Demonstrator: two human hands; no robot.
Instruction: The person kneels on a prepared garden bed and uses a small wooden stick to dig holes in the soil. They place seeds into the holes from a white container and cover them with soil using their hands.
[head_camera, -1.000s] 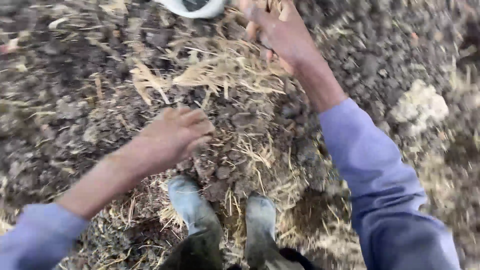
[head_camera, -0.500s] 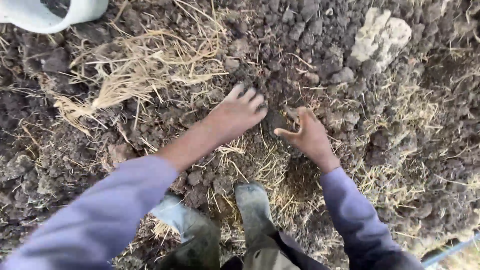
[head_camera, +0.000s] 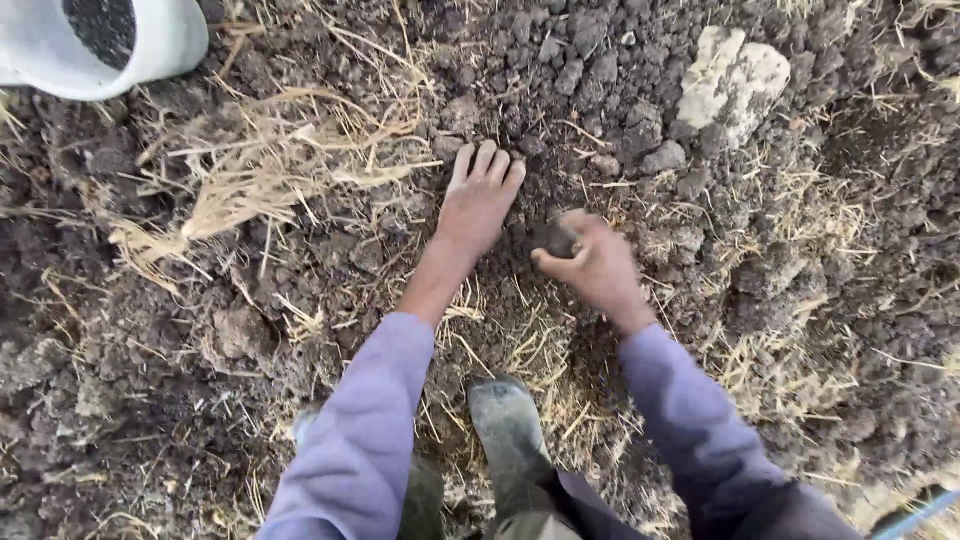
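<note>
— While the person bends over the ground, where do the hands sit?

— Both are near the middle of the frame. The left hand (head_camera: 480, 200) lies flat, palm down, fingers stretched out and close together, pressed on the dark soil (head_camera: 560, 90). It holds nothing.

— And the other one?

— The right hand (head_camera: 592, 262) is just to the right and a little lower, curled around a dark clod of earth (head_camera: 555, 238). The clod sits between thumb and fingers, right at the soil surface, just beside the heel of the left hand. The hand is blurred, so I cannot tell how tight the hold is.

— What lies around them?

— Dry straw (head_camera: 260, 170) is spread in a loose heap toward the upper left, with thinner wisps under the arms. A pale stone (head_camera: 735, 75) rests at the upper right, well apart from the hands. A white bucket (head_camera: 150, 50) shows at the upper left corner, cut off by the edge. Two muddy boots (head_camera: 510, 420) stand at the bottom centre, between lilac sleeves (head_camera: 370, 420).
</note>
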